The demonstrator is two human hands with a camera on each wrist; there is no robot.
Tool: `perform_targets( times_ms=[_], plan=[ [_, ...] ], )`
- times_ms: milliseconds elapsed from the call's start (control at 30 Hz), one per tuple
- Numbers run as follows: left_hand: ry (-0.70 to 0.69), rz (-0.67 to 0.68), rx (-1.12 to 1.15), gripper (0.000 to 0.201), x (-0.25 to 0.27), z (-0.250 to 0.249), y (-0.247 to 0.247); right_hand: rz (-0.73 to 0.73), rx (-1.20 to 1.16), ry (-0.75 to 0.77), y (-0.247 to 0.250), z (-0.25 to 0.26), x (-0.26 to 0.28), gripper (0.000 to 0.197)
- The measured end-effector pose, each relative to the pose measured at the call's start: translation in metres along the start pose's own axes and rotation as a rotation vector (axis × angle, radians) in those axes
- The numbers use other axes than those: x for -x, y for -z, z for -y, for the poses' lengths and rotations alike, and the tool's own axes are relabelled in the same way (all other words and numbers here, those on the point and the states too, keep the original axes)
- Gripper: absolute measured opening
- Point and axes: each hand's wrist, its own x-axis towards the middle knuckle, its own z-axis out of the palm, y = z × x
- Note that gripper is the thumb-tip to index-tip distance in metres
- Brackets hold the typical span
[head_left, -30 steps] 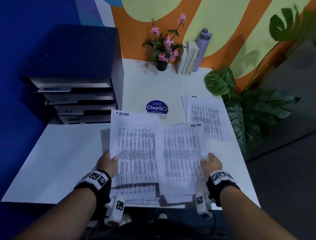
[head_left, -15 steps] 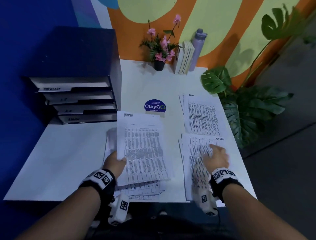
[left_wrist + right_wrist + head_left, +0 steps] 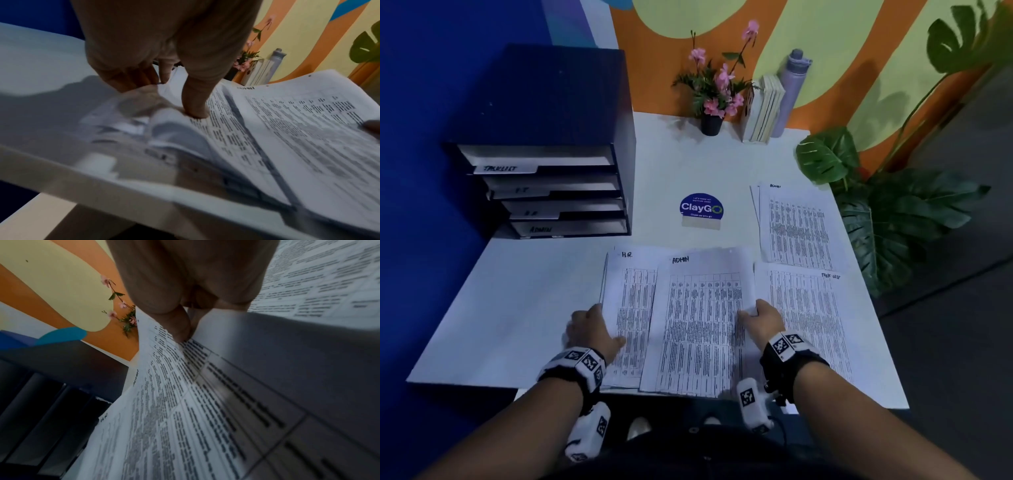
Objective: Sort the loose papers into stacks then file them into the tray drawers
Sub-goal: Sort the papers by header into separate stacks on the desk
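An unsorted pile of printed sheets (image 3: 630,308) lies at the table's front; its top visible sheet is marked H.R. My left hand (image 3: 592,329) grips the pile's left edge, thumb (image 3: 195,104) pressed on top. My right hand (image 3: 760,315) pinches the right edge of a sheet marked ADMIN (image 3: 702,325), lifted off the pile; thumb (image 3: 179,327) above, fingers below. To the right lie a task list stack (image 3: 811,315) and, behind it, an ADMIN stack (image 3: 798,229). The dark tray cabinet (image 3: 558,192) with several labelled drawers stands at the back left.
A blue ClayGo sign (image 3: 701,209) stands mid-table. At the back are a flower pot (image 3: 711,99), books (image 3: 763,109) and a grey bottle (image 3: 791,92). Large plant leaves (image 3: 887,212) overhang the table's right edge. Bare table surface (image 3: 517,301) shows at front left.
My right hand left the task list sheet on its stack at the right, came back left and took the ADMIN sheet's right edge. The H.R. sheet beneath now shows.
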Motion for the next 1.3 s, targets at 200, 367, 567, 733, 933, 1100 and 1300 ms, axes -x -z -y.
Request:
perform_targets(
  times_ms=[200,367,567,733,933,1100,1300],
  plan=[
    [-0.051,-0.103,0.148,0.032,-0.004,0.006,0.004,-0.006,-0.052,0.044,-0.015,-0.006,-0.005,0.039],
    [-0.012,-0.158,0.464,0.019,0.001,-0.009,0.011,-0.012,-0.183,0.064,-0.021,0.003,-0.006,0.039],
    [-0.032,-0.028,0.774,0.039,0.01,-0.029,0.027,0.0,-0.258,0.116,-0.023,0.008,-0.014,0.025],
    [-0.19,0.085,0.623,0.034,0.015,-0.043,0.028,-0.101,-0.257,0.213,-0.011,0.019,-0.024,0.021],
    [-0.124,0.0,0.667,0.031,0.01,-0.061,0.037,0.093,-0.213,0.193,0.017,0.034,-0.015,0.076],
    [-0.079,-0.104,0.752,0.026,0.001,-0.075,0.044,0.1,-0.007,0.144,0.037,0.028,-0.019,0.066],
    [-0.044,-0.107,0.767,0.024,-0.002,-0.088,0.043,-0.429,0.063,0.202,0.092,0.035,-0.045,0.016]
  ],
)
